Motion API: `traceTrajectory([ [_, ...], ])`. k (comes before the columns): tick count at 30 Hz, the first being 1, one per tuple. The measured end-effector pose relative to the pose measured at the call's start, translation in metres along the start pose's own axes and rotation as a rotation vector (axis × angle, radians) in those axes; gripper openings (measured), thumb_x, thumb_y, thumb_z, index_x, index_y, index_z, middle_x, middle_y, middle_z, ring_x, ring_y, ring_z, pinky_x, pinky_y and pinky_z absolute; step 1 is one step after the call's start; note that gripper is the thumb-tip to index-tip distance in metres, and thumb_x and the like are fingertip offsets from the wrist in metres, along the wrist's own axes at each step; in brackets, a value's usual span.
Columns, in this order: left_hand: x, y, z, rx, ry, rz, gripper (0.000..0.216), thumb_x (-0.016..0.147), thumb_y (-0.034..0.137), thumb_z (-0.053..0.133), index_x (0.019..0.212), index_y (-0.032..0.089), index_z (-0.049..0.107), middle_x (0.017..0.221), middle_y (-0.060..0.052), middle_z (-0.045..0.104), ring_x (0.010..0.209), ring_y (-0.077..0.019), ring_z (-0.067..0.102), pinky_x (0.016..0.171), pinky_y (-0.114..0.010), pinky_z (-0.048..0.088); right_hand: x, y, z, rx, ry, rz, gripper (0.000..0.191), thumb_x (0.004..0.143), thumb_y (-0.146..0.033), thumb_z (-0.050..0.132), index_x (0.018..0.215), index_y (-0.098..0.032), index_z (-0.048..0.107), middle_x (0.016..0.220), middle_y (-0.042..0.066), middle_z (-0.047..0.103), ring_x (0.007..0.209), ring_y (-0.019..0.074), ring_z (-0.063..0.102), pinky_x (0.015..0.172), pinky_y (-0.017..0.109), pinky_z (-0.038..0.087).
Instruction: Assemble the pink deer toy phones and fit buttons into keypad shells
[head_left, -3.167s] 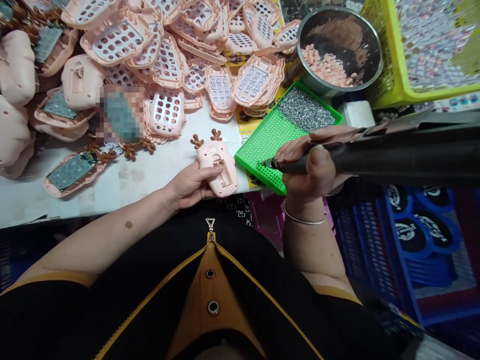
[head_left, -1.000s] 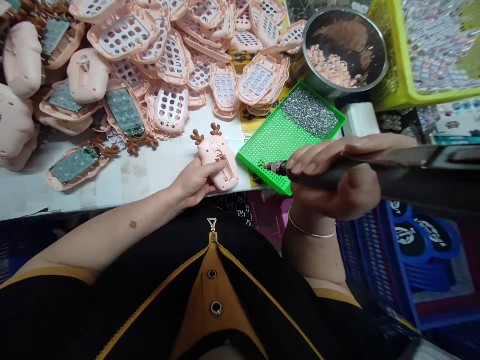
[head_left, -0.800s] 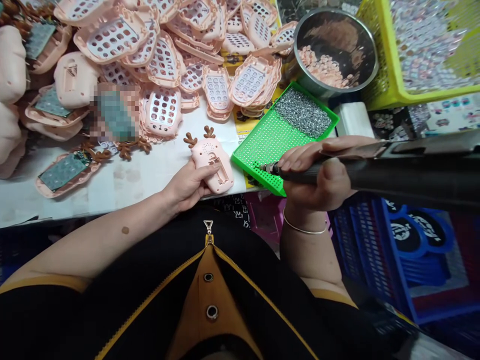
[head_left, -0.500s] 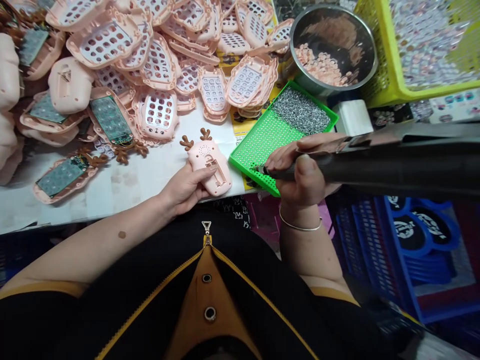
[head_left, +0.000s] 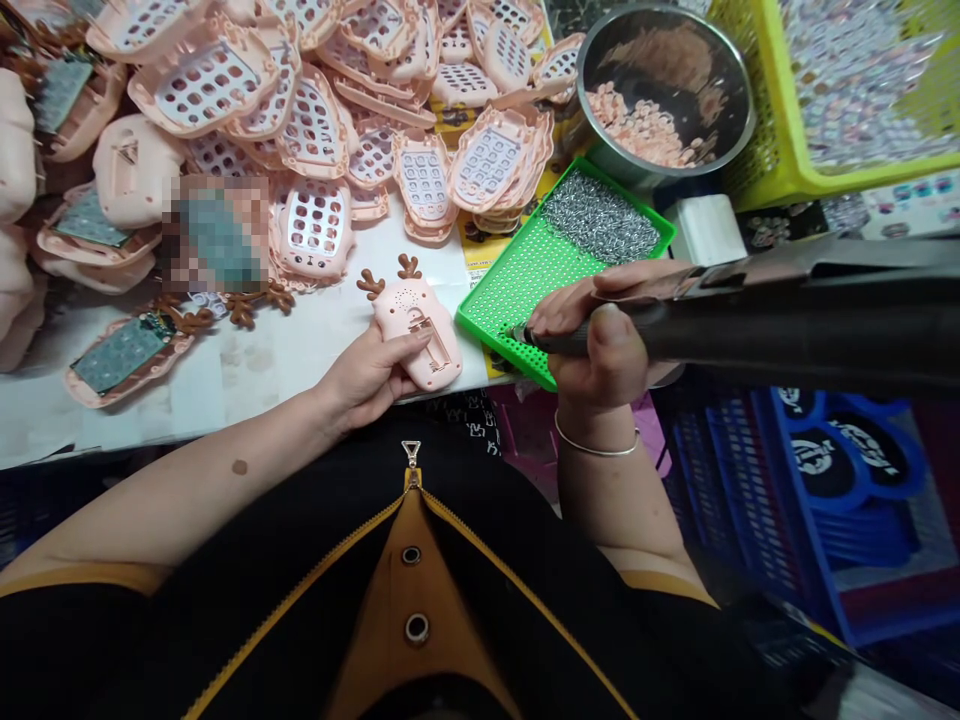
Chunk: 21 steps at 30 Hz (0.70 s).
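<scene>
My left hand (head_left: 373,372) is closed around a pink toy phone (head_left: 418,315) with brown antlers, thumb across its back. The phone's battery bay and corner screw holes face up. In my right hand (head_left: 600,335) lies a dark electric screwdriver (head_left: 720,325), held nearly level and pointing left. Its tip dips into the near end of a green perforated tray (head_left: 517,275). Silver screws (head_left: 596,222) are heaped at the tray's far end. Whether a screw sits on the tip is too small to tell.
Pink shell halves (head_left: 217,80) pile up at the back left. Open shells with circuit boards (head_left: 124,350) lie left. Behind the tray stand a steel bowl (head_left: 664,165) of small pink pieces and a yellow basket (head_left: 817,185). Blue crates (head_left: 780,520) are low on the right.
Almost nothing differs. The whole view has shifted very slightly, while both hands keep their holds and the screwdriver tip stays in the tray.
</scene>
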<state>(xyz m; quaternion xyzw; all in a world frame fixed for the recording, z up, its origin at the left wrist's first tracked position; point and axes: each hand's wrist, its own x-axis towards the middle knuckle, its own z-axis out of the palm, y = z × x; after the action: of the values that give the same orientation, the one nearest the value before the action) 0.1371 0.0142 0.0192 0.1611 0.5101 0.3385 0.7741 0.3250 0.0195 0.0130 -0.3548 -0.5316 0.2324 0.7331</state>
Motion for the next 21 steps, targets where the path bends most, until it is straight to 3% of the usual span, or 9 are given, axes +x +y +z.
traceTrajectory([
  [7,0.0,0.001,0.0,-0.011,-0.002,0.007,0.046,0.078,0.01,0.075,0.121,0.018,0.061,0.103,-0.007,0.074,0.085,-0.0207,0.073,0.083,-0.046,0.064,0.006,-0.001,-0.005,0.055,-0.085,0.015,0.02,0.082,-0.048,0.074,0.091,-0.035,0.062,0.06,-0.007,0.05,0.04,0.0121,0.048,0.039,0.029,0.042],
  [14,0.001,-0.007,0.006,-0.1,0.05,0.097,0.044,0.081,0.012,0.073,0.122,0.022,0.06,0.102,-0.005,0.074,0.091,-0.0209,0.071,0.09,-0.048,0.061,0.003,-0.051,0.006,0.206,-0.016,-0.01,0.014,0.083,-0.041,0.073,0.09,-0.03,0.07,0.055,-0.007,0.05,0.041,0.0124,0.048,0.042,0.031,0.048],
  [21,0.001,-0.012,0.009,-0.077,0.046,0.147,0.033,0.083,0.014,0.071,0.113,0.021,0.057,0.091,-0.004,0.071,0.085,-0.0208,0.069,0.089,-0.051,0.059,-0.021,-0.053,0.024,0.385,-0.285,0.02,0.021,0.086,-0.032,0.071,0.105,-0.023,0.069,0.06,-0.005,0.058,0.049,0.014,0.059,0.047,0.032,0.053],
])
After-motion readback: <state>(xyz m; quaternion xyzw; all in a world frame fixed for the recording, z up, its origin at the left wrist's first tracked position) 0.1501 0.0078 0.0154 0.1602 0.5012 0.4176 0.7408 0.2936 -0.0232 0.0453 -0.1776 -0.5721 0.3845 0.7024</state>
